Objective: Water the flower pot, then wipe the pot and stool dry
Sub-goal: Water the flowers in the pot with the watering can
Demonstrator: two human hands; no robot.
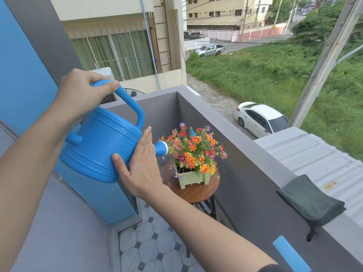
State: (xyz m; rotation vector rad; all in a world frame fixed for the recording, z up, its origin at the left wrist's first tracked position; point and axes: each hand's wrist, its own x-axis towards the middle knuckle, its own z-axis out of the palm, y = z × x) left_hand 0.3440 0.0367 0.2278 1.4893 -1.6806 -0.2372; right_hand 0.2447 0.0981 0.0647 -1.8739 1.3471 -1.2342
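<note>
A blue watering can (98,142) is tilted with its white-tipped spout toward the flowers, and water streams from it. My left hand (82,91) grips the can's handle from above. My right hand (141,163) lies flat against the can's front underside, fingers straight, steadying it. The pale green square pot (191,178) holds orange, red and purple flowers (193,150). It stands on a round wooden stool (198,190) in the balcony corner. Droplets show on the stool top and in the air by the wall.
A dark grey cloth (310,201) hangs over the grey balcony wall (255,154) at the right. A blue bar (290,254) juts in at the lower right. The floor (155,238) has pale octagon tiles. A blue wall (21,75) stands at the left.
</note>
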